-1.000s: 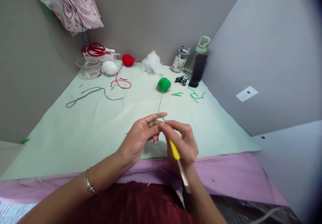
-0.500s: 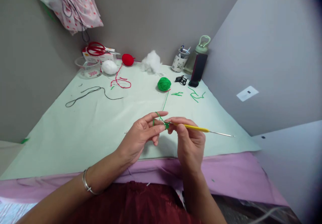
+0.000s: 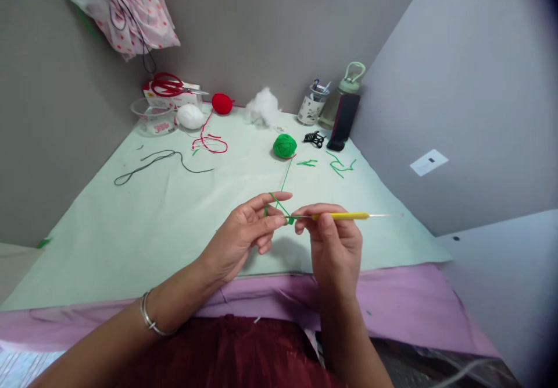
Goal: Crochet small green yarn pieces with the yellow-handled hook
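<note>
Person seated at a table spread with a pale green cloth (image 3: 174, 225). Left hand (image 3: 238, 234): thumb pinched against a finger at the edge of a small green piece of yarn work (image 3: 290, 220), index finger held out straight. A thin green yarn strand (image 3: 286, 177) passes over that finger and runs down to the piece. Silver metal bangle (image 3: 148, 315) on the left forearm, behind the hand.

Right hand (image 3: 335, 245): closed around the slim yellow handle of a metal crochet hook (image 3: 355, 216), held roughly level; one metal end points left into the green piece, the other sticks out past the right of the hand. The piece sits between the two hands, at the left thumb tip. Whether yarn is caught on the hook tip: too small to tell.

Beyond the hands, a round green yarn ball (image 3: 285, 145), the strand leading towards it. Right of the ball, farther out from the right hand, loose green yarn snippets (image 3: 340, 166). Well beyond the left hand and to its left, a looped dark cord (image 3: 162, 156).
</note>
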Demonstrator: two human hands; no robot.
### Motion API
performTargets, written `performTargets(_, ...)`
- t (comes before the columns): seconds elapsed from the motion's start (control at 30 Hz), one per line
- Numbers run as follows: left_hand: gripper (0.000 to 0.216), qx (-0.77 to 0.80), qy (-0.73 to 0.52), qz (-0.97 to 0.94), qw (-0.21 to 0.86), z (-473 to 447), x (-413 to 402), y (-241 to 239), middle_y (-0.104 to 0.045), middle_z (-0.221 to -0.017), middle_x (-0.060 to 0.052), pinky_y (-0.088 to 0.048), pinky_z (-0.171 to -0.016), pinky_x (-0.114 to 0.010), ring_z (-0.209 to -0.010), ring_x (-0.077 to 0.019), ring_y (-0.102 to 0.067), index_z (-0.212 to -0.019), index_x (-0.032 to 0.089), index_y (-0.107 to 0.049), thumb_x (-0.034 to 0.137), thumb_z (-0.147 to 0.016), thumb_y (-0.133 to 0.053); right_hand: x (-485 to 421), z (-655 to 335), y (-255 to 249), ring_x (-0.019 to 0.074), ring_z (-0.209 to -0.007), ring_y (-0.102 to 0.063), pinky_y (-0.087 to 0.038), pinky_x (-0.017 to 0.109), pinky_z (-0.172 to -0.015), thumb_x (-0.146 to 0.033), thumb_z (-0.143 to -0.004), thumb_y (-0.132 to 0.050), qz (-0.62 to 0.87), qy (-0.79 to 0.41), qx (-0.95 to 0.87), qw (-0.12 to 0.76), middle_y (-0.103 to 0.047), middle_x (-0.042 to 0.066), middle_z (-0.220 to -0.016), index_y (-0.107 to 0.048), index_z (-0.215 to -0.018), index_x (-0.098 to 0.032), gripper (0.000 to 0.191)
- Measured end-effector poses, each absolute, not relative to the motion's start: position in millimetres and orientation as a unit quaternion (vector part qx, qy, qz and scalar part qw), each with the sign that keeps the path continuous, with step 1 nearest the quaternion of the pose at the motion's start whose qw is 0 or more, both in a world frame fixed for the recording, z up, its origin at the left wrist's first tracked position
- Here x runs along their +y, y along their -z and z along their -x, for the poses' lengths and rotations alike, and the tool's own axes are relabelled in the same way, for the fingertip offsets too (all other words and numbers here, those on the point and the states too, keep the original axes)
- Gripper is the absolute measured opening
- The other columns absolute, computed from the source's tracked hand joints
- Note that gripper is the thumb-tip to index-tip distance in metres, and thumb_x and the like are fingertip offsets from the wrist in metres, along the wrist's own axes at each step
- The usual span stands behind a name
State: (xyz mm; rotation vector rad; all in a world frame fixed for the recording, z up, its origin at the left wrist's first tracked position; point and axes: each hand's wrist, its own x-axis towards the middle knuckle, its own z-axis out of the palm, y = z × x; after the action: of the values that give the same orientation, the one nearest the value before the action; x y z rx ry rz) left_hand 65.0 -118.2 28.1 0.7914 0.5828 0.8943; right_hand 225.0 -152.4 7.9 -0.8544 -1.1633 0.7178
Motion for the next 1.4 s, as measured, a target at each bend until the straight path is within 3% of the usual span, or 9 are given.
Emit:
performTargets(0.07, 0.035, 0.274, -0.423, -0.368, 0.781, -64, -117, -28, -0.059, -0.085, 0.004, -0.035, -0.044, -0.014, -0.048, 0.0016, -0.040, -0.119, 0.019, -0.075, 0.023, -0.085, -0.083, -155, -226, -8, 0.0138, -0.069, -0.071, -0.060, 0.030, -0.065, -0.026, -0.106, -0.054, 0.398, -0.309, -0.523, 0.688, -0.078, 0.003, -0.091, -0.073, -0.099, -0.022, 0.021)
performTargets(0.17, 0.038, 0.285, -0.436, -0.390, 0.759, -64, -118, -28, -0.060, -0.085, 0.004, -0.037, -0.045, -0.015, -0.048, 0.0006, -0.042, -0.123, 0.020, -0.074, 0.023, -0.086, -0.082, -161, -225, -6, 0.0149, -0.074, -0.073, -0.061, 0.032, -0.069, -0.018, -0.106, -0.050, 0.432, -0.170, -0.595, 0.656, -0.078, 0.003, -0.093, -0.073, -0.108, -0.024, 0.023)
performTargets(0.3, 0.051, 0.277, -0.429, -0.381, 0.771, -68, -120, -28, -0.060, -0.078, 0.005, -0.037, -0.044, -0.015, -0.047, -0.0007, -0.041, -0.131, 0.018, -0.069, 0.025, -0.083, -0.086, -164, -222, 3, 0.0202, -0.097, -0.075, -0.062, 0.034, -0.079, -0.008, -0.097, -0.061, 0.409, 0.058, -0.708, 0.573, -0.076, 0.007, -0.109, -0.073, -0.125, -0.026, 0.035)
performTargets(0.37, 0.052, 0.266, -0.405, -0.341, 0.805, -69, -120, -28, -0.058, -0.074, 0.006, -0.034, -0.043, -0.014, -0.046, 0.0002, -0.037, -0.131, 0.016, -0.069, 0.025, -0.083, -0.086, -163, -220, 5, 0.0209, -0.102, -0.073, -0.062, 0.034, -0.082, -0.006, -0.094, -0.066, 0.420, 0.085, -0.710, 0.559, -0.074, 0.008, -0.116, -0.074, -0.125, -0.028, 0.039)
performTargets(0.6, 0.037, 0.257, -0.418, -0.318, 0.811, -68, -118, -29, -0.052, -0.068, 0.008, -0.032, -0.043, -0.012, -0.045, 0.0009, -0.035, -0.120, 0.016, -0.076, 0.018, -0.083, -0.084, -158, -218, -7, 0.0125, -0.070, -0.065, -0.055, 0.030, -0.065, -0.019, -0.104, -0.054, 0.407, -0.229, -0.534, 0.705, -0.072, 0.001, -0.090, -0.077, -0.103, -0.027, 0.024)
performTargets(0.83, 0.033, 0.290, -0.424, -0.398, 0.760, -73, -122, -24, -0.065, -0.084, 0.003, -0.042, -0.047, -0.018, -0.048, -0.0016, -0.050, -0.117, 0.019, -0.078, 0.026, -0.084, -0.083, -160, -216, -6, 0.0153, -0.082, -0.069, -0.058, 0.031, -0.073, -0.014, -0.102, -0.058, 0.448, -0.162, -0.597, 0.645, -0.077, 0.002, -0.096, -0.077, -0.108, -0.028, 0.024)
performTargets(1.03, 0.040, 0.278, -0.416, -0.309, 0.809, -74, -119, -20, -0.045, -0.060, 0.008, -0.032, -0.043, -0.014, -0.046, -0.0015, -0.031, -0.119, 0.016, -0.079, 0.025, -0.081, -0.087, -161, -216, 1, 0.0203, -0.099, -0.073, -0.061, 0.036, -0.080, -0.008, -0.095, -0.066, 0.445, 0.005, -0.662, 0.603, -0.076, 0.006, -0.111, -0.078, -0.116, -0.031, 0.033)
performTargets(1.2, 0.027, 0.253, -0.428, -0.265, 0.826, -68, -113, -25, -0.045, -0.065, 0.008, -0.026, -0.042, -0.012, -0.047, 0.0012, -0.024, -0.104, 0.012, -0.083, 0.018, -0.078, -0.087, -156, -221, -7, 0.0130, -0.070, -0.065, -0.055, 0.031, -0.069, -0.022, -0.103, -0.058, 0.428, -0.241, -0.498, 0.715, -0.072, 0.002, -0.088, -0.078, -0.098, -0.026, 0.021)
performTargets(1.4, 0.022, 0.257, -0.443, -0.344, 0.787, -69, -119, -32, -0.062, -0.076, 0.002, -0.033, -0.044, -0.015, -0.047, -0.0005, -0.038, -0.101, 0.018, -0.082, 0.021, -0.079, -0.086, -150, -213, -11, 0.0126, -0.076, -0.062, -0.051, 0.030, -0.074, -0.029, -0.100, -0.065, 0.401, -0.365, -0.476, 0.693, -0.069, 0.001, -0.090, -0.079, -0.098, -0.026, 0.015)
